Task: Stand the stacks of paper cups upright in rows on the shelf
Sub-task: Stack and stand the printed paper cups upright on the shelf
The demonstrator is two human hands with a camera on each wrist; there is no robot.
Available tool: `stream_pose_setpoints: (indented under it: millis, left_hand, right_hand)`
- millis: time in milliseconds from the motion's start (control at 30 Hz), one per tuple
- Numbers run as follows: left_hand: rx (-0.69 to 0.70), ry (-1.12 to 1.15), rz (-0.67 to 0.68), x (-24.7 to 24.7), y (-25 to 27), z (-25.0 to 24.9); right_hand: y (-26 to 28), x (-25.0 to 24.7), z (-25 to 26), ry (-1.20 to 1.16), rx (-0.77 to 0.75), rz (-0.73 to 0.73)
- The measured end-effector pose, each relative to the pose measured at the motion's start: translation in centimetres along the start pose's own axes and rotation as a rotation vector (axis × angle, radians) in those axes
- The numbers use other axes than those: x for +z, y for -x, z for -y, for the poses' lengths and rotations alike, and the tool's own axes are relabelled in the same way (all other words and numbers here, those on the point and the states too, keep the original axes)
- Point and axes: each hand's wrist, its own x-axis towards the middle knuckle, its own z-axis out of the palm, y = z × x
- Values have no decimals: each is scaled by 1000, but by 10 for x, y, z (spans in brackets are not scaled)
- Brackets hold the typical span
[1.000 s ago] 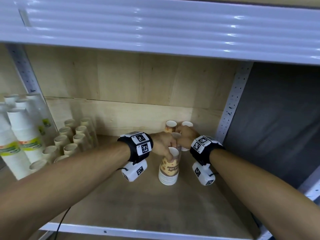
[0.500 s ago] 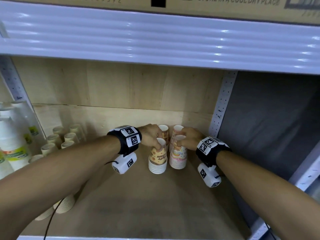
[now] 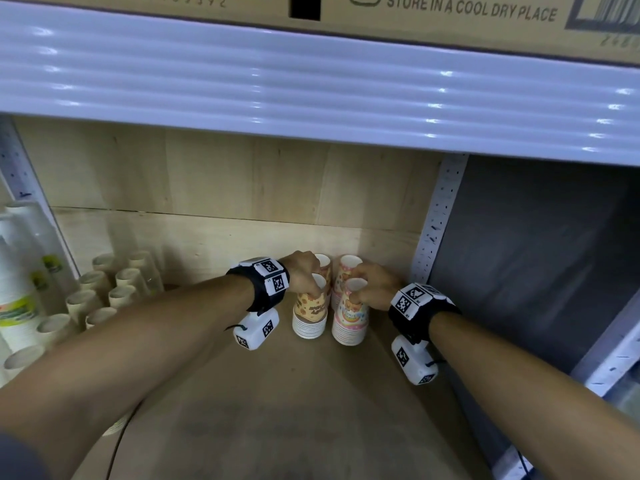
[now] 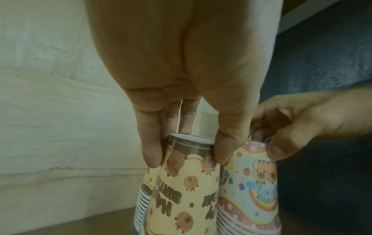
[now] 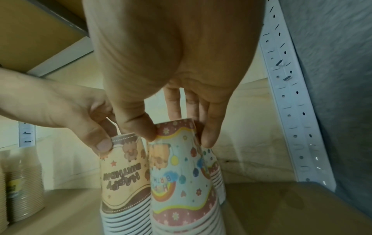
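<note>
Two stacks of printed paper cups stand mouth-down, side by side, on the wooden shelf board [image 3: 277, 410] near its back right corner. My left hand [image 3: 306, 275] pinches the top of the orange stack [image 3: 309, 317] between thumb and fingers [image 4: 152, 152]. My right hand [image 3: 370, 289] pinches the top of the pink rainbow stack [image 3: 349, 322] in the same way. Both wrist views show these grips: the left hand [image 4: 187, 152] on the orange stack [image 4: 181, 190], the right hand [image 5: 177, 135] on the pink stack [image 5: 181, 182]. Two more printed stacks [image 3: 348, 268] stand just behind them.
Several plain brown cup stacks [image 3: 104, 296] stand in rows at the left. Beside them are wrapped white cup stacks [image 3: 17, 289]. A perforated white post [image 3: 433, 237] rises right of the printed stacks. The upper shelf beam [image 3: 311, 84] hangs low overhead.
A second ago both hands were close together over the orange stack alone. The pink stack now stands to its right, and the hands have parted, one on each stack.
</note>
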Motion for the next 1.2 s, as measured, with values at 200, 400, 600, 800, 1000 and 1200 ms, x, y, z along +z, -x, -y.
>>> stream_pose_setpoints:
  millis: [200,400,600,800,1000,1200]
  left_hand:
    - [42,29,34,8,-9,2]
    - [63,49,30,13,-13,1]
    - [33,67,-10,9,-11,1]
    - [59,83,-25,6,-6,-6]
    - [67,66,-34,5,-4,-11]
    - [69,66,-24,4,-4,-10]
  right_hand:
    - [-2,7,1,13,-86,-3]
    - [-9,11,-4,0,-139,23]
    - [-10,11,-3,-30,-83,-41]
    - [-9,10,1,26,-103,-51]
    - [-8,6,3,35,-145,-55]
    - [-8,5,4,24,-143,-56]
